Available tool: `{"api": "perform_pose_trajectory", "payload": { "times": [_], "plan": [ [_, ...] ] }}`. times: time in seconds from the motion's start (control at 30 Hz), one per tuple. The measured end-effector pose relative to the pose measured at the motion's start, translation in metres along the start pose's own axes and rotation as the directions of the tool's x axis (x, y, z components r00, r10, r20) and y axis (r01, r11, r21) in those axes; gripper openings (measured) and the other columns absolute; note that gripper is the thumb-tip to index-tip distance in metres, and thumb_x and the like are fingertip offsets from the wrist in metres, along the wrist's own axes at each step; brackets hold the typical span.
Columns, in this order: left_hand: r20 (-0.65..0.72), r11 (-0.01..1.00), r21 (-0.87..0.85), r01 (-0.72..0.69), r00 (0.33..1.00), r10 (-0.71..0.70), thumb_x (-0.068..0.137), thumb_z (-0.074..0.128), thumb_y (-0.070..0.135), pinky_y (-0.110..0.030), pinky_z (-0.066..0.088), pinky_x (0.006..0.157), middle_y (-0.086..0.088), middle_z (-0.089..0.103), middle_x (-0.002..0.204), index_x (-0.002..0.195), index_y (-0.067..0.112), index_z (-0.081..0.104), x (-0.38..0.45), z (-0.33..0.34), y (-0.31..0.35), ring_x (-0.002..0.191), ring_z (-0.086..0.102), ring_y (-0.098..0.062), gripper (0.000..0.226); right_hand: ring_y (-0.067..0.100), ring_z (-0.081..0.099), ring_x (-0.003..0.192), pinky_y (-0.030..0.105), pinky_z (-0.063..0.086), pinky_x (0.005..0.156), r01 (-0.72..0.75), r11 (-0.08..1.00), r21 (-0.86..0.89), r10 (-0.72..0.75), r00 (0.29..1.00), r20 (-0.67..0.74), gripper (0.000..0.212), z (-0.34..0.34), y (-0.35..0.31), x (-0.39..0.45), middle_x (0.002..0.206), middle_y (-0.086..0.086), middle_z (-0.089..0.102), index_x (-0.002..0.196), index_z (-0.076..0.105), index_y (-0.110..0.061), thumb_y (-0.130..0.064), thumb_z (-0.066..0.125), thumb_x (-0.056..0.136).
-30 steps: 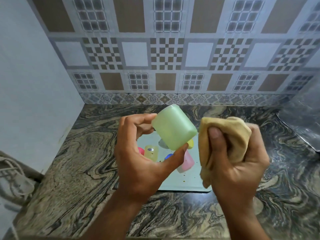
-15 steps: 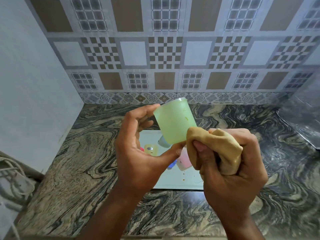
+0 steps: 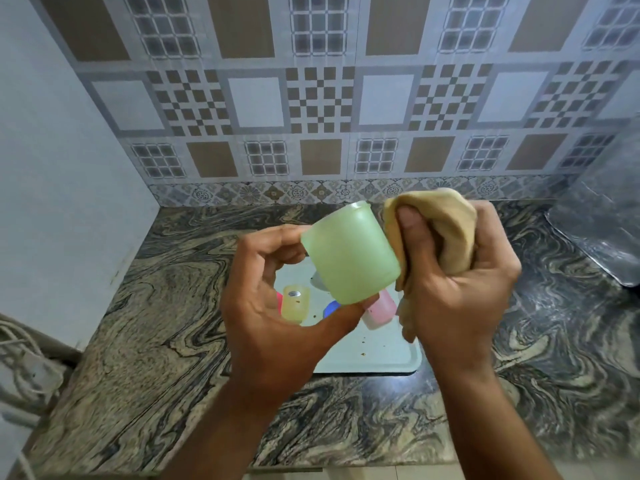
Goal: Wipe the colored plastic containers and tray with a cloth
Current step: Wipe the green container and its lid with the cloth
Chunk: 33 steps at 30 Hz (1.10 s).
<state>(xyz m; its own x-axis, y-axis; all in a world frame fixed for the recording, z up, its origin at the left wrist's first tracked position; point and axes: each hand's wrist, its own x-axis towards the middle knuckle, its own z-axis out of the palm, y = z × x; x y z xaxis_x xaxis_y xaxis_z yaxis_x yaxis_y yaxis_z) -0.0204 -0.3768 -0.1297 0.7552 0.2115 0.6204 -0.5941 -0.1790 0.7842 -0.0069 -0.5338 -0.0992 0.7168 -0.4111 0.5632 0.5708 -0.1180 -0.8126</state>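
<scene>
Currently the green cup [image 3: 349, 252] is being wiped: it is held tilted above the tray [image 3: 381, 355], pinched between the thumb and fingers of the left hand [image 3: 273, 313], while a bunched tan cloth [image 3: 440, 230] is gripped in the right hand [image 3: 457, 289] and pressed against its side. Next, the cup would probably need turning so unwiped plastic meets the cloth. The cup is smooth, translucent and cylindrical; the cloth looks soft. Smaller yellow [image 3: 295, 303] and pink [image 3: 381, 311] containers lie on the speckled tray.

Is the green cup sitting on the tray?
No, the green cup is up in the air, held by the left hand above the tray, with the cloth beside it.
</scene>
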Motion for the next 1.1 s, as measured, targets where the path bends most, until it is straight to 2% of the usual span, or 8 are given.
{"api": "perform_pose_trajectory", "payload": {
  "times": [0.07, 0.2, 0.33, 0.43, 0.53, 0.7, 0.93, 1.1],
  "plan": [
    [-0.013, 0.997, -0.049, 0.051, 0.999, -0.052, 0.062, 0.096, 0.022, -0.058, 0.055, 0.096, -0.012, 0.065, 0.119, 0.121, 0.022, 0.053, 0.001, 0.003, 0.002, 0.111, 0.066, -0.034, 0.073, -0.005, 0.060, 0.072, 0.011, 0.047, 0.069, 0.013, 0.999, 0.052, -0.012, 1.000, -0.016, 0.012, -0.002, -0.001, -0.013, 0.082, -0.020, 0.064, 0.094, 0.063, -0.018, -0.014, 0.074, 0.096],
    [0.013, 0.965, -0.241, 0.104, 0.994, -0.104, 0.067, 0.090, 0.007, -0.061, 0.058, 0.097, -0.008, 0.061, 0.129, 0.133, 0.025, 0.049, 0.003, 0.009, 0.004, 0.119, 0.067, -0.037, 0.080, -0.005, 0.064, 0.080, 0.010, 0.049, 0.073, 0.061, 0.996, 0.072, -0.061, 0.998, -0.001, 0.013, 0.000, -0.002, -0.044, 0.093, -0.022, 0.064, 0.099, 0.063, -0.022, -0.013, 0.071, 0.095],
    [0.106, 0.943, -0.279, 0.181, 0.982, -0.157, 0.068, 0.090, 0.006, -0.065, 0.056, 0.098, -0.010, 0.064, 0.131, 0.126, 0.026, 0.054, 0.006, 0.005, 0.005, 0.122, 0.067, -0.037, 0.072, -0.003, 0.067, 0.083, 0.014, 0.052, 0.072, 0.137, 0.989, 0.056, -0.139, 0.990, 0.022, 0.013, 0.001, -0.003, -0.044, 0.097, -0.008, 0.063, 0.101, 0.064, -0.019, -0.009, 0.070, 0.094],
    [0.128, 0.973, -0.163, 0.165, 0.981, -0.145, 0.068, 0.092, 0.019, -0.068, 0.052, 0.099, -0.015, 0.064, 0.131, 0.128, 0.022, 0.056, 0.010, 0.000, 0.003, 0.121, 0.065, -0.037, 0.069, 0.016, 0.069, 0.068, 0.028, 0.053, 0.058, 0.152, 0.987, 0.041, -0.154, 0.987, 0.053, 0.013, -0.004, -0.004, -0.039, 0.096, -0.011, 0.066, 0.104, 0.070, -0.039, -0.030, 0.076, 0.097],
    [0.124, 0.993, -0.048, 0.110, 0.987, -0.103, 0.069, 0.092, 0.027, -0.058, 0.054, 0.100, -0.016, 0.063, 0.130, 0.132, 0.022, 0.057, 0.012, -0.002, 0.004, 0.118, 0.066, -0.032, 0.072, 0.015, 0.069, 0.076, 0.032, 0.054, 0.061, 0.189, 0.981, -0.041, -0.183, 0.976, 0.115, 0.012, -0.008, -0.005, -0.038, 0.099, -0.014, 0.067, 0.100, 0.070, -0.029, -0.037, 0.077, 0.096],
    [0.153, 0.975, 0.222, -0.023, 0.988, -0.011, 0.065, 0.093, 0.034, -0.033, 0.054, 0.093, -0.007, 0.060, 0.114, 0.127, 0.026, 0.066, 0.013, -0.007, 0.010, 0.104, 0.066, -0.020, 0.068, 0.029, 0.071, 0.079, 0.047, 0.054, 0.065, 0.149, 0.977, -0.151, -0.123, 0.978, 0.170, 0.015, -0.009, -0.011, -0.027, 0.092, 0.003, 0.071, 0.095, 0.076, -0.019, -0.031, 0.084, 0.091],
    [0.166, 0.966, 0.260, 0.000, 0.985, -0.045, 0.060, 0.098, 0.039, -0.035, 0.056, 0.089, -0.003, 0.059, 0.114, 0.128, 0.029, 0.067, 0.006, -0.013, 0.006, 0.104, 0.065, -0.023, 0.076, 0.022, 0.062, 0.065, 0.043, 0.050, 0.061, -0.064, 0.978, -0.197, 0.085, 0.991, 0.100, 0.022, -0.007, 0.015, 0.006, 0.073, 0.003, 0.067, 0.085, 0.068, -0.007, -0.021, 0.084, 0.090],
    [0.062, 0.932, 0.363, 0.013, 0.997, -0.038, 0.064, 0.092, 0.047, -0.025, 0.051, 0.090, -0.003, 0.054, 0.113, 0.133, 0.027, 0.066, 0.010, -0.014, 0.005, 0.102, 0.061, -0.013, 0.076, 0.000, 0.060, 0.070, 0.018, 0.048, 0.068, -0.033, 0.999, -0.009, 0.033, 0.997, 0.067, 0.017, -0.012, 0.007, -0.004, 0.077, -0.015, 0.067, 0.089, 0.066, -0.019, -0.011, 0.080, 0.091]
  ]
}}
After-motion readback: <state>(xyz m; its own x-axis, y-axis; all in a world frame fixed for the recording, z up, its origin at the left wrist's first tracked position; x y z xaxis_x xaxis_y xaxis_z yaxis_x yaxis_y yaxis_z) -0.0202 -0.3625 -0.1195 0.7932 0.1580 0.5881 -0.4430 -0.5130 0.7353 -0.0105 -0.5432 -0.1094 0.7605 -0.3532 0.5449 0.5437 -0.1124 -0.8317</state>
